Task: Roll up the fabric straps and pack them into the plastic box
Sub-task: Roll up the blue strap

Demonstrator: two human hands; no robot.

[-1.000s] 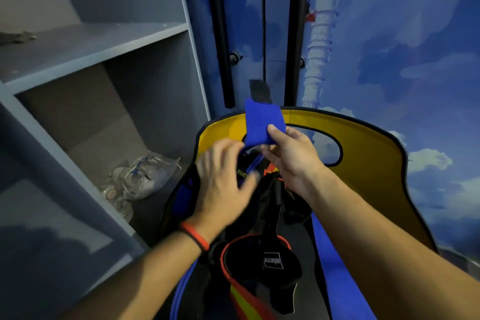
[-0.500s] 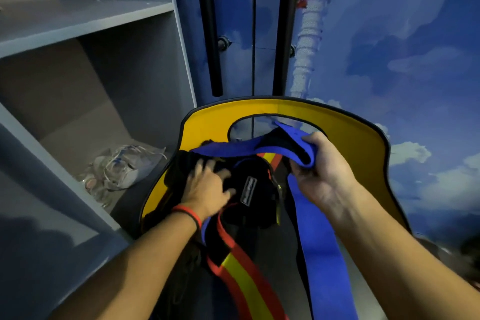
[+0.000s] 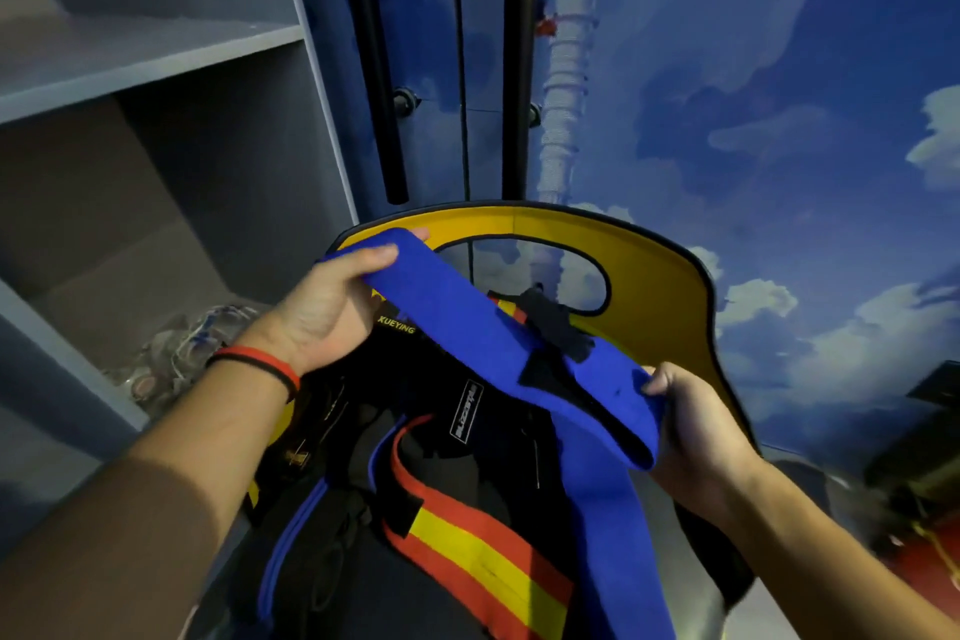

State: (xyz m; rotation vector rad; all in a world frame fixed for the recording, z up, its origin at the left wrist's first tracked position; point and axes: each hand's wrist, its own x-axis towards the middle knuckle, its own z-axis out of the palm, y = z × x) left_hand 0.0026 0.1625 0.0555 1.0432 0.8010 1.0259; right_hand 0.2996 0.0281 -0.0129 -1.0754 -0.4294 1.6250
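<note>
- The blue strap [image 3: 498, 343] is stretched flat between the two hands, over a heap of other straps in a yellow-rimmed bag [image 3: 660, 250]; its long tail drops down past the right hand toward the bottom of the view.
- The left hand [image 3: 322, 307] is clamped on the strap's free end, thumb on top. The right hand [image 3: 691, 426] is closed around a fold further along it.
- It reads as soft, light, wide webbing (limp enough to sag and fold over the fist), so it should roll easily but may spring loose unless kept taut.
- Best hold: the free end, rolling toward the black patch [image 3: 556, 327], probably hook-and-loop, though it is hard to tell here.
- A red-and-yellow strap [image 3: 483, 551] lies beneath; no plastic box is in view.
</note>
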